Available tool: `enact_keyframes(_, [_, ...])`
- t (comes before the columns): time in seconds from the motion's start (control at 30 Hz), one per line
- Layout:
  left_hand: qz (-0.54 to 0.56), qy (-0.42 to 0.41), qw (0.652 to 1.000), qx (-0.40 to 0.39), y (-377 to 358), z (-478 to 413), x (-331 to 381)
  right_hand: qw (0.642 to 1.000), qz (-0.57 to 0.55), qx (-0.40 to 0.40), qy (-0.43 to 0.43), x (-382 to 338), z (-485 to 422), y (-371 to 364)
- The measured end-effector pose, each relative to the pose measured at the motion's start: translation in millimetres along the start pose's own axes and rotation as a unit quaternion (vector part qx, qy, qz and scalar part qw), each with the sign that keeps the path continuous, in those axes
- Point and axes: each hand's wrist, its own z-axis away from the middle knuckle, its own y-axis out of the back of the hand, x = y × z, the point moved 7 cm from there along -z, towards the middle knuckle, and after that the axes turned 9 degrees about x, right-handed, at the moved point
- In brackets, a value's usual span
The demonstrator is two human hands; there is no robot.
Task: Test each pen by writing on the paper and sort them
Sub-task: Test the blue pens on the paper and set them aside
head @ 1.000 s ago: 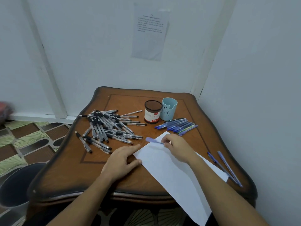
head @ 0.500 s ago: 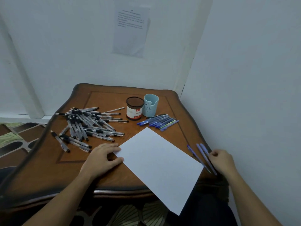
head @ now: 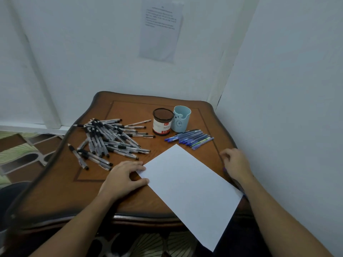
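Note:
A blank white paper lies at an angle on the wooden table, its near corner hanging over the front edge. My left hand rests flat on the paper's left corner. My right hand hovers by the table's right edge with loosely curled fingers and holds nothing. Beneath it, only the purple end of a sorted pen shows. Several black-grip pens lie heaped at the left. A row of blue pens lies behind the paper.
A brown-rimmed can and a light blue bear cup stand side by side at the back. White walls close in behind and on the right, with a printed sheet taped up. A dark bin sits on the floor at left.
My right hand carried a blue pen from the paper's far corner to the table's right edge, laid it with the pens there, and has lifted slightly forward. My left hand stayed put.

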Motion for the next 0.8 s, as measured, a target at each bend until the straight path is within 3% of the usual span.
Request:
enact_keyframes(0.2, [0.016,0.0,1.0,-0.003,-0.3,-0.5,-3.1,0.994,-0.029,-0.097,0.048,-58.6,-29.5,-64.6])
enact_keyframes(0.4, [0.023,0.004,1.0,-0.005,-1.1,-1.9,-5.3,0.995,-0.044,-0.067,0.052,-61.2,-38.4,-72.4])
enact_keyframes(0.6, [0.017,0.007,1.0,-0.003,-2.1,-2.1,-6.3,0.974,0.108,-0.031,0.199,-77.2,-25.5,-63.1])
enact_keyframes(0.7, [0.016,0.01,1.0,-0.005,-1.6,-1.6,-5.6,0.968,0.052,-0.085,0.232,-97.3,-15.3,-61.8])
enact_keyframes(0.8, [0.014,0.013,1.0,-0.007,-0.5,-0.9,-3.8,0.971,-0.044,-0.143,0.184,-109.1,-3.8,-64.1])
